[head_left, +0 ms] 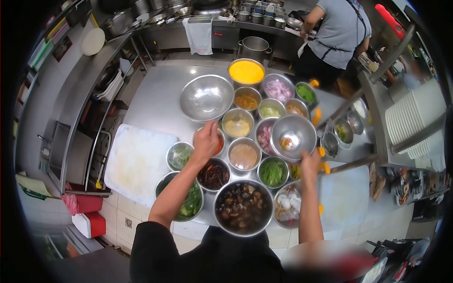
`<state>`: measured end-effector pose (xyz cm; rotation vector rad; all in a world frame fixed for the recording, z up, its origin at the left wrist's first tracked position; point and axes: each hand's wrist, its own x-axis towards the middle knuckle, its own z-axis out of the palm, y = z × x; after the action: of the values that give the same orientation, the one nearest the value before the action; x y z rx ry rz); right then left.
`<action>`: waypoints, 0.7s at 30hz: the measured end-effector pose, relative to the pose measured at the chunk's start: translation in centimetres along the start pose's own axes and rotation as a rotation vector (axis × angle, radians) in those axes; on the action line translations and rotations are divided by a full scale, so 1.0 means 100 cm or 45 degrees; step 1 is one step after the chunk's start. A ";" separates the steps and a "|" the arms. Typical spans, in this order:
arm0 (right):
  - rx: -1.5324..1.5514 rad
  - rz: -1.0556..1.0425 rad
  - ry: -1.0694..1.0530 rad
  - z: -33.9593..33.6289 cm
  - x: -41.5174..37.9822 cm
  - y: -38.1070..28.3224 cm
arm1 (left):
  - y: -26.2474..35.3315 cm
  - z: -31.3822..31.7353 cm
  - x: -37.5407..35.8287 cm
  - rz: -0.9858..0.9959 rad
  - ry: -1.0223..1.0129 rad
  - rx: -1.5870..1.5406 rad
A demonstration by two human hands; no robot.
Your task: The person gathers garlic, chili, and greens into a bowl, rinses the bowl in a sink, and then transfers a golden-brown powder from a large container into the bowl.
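Observation:
My right hand (310, 163) grips the rim of a shiny metal mixing bowl (302, 125), held over the other containers. A small orange-red heap of food (286, 143) lies in it. My left hand (205, 140) is closed, fingertips together, above a metal bowl of chopped red pieces (220, 143) that it partly covers. What those fingers hold, if anything, is hidden. Around my hands stand a bowl of pale yellow minced food (237, 126), a pot of beige paste (244, 158), dark dried chillies (214, 174), cut green stalks (272, 172) and a large bowl of dark mushroom-like pieces (243, 207).
A steel colander-like bowl (206, 96) and a pot of yellow liquid (246, 70) stand at the far side. White cutting boards lie left (137, 162) and right (344, 195). A co-worker (337, 35) stands at the back counter. Stacked white plates (415, 118) fill the right shelf.

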<state>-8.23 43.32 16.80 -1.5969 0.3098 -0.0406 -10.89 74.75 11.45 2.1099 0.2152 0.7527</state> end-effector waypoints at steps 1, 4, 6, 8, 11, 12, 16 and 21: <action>-0.004 0.018 -0.002 -0.002 -0.001 0.002 | -0.010 0.008 0.001 0.012 -0.009 0.032; -0.131 0.052 0.037 -0.004 -0.015 -0.006 | -0.027 0.026 0.005 0.036 -0.050 0.097; -0.066 0.057 0.035 -0.005 -0.018 0.000 | -0.032 0.033 0.006 0.015 -0.095 0.105; -0.032 0.084 0.034 -0.009 -0.021 0.004 | -0.033 0.035 0.001 0.012 -0.145 0.107; -0.018 0.114 0.023 -0.013 -0.023 0.008 | -0.035 0.034 -0.003 -0.047 -0.193 0.058; -0.011 0.107 0.021 -0.014 -0.022 0.012 | -0.036 0.034 -0.005 -0.077 -0.204 0.034; 0.033 0.126 0.033 -0.011 -0.027 0.009 | -0.036 0.039 -0.010 -0.131 -0.245 0.006; 0.007 0.148 0.001 -0.012 -0.028 0.010 | -0.025 0.041 -0.011 -0.232 -0.285 -0.088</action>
<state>-11.34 42.74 16.36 -1.5708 0.4025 0.0471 -9.07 73.09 7.16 2.0565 0.2519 0.4077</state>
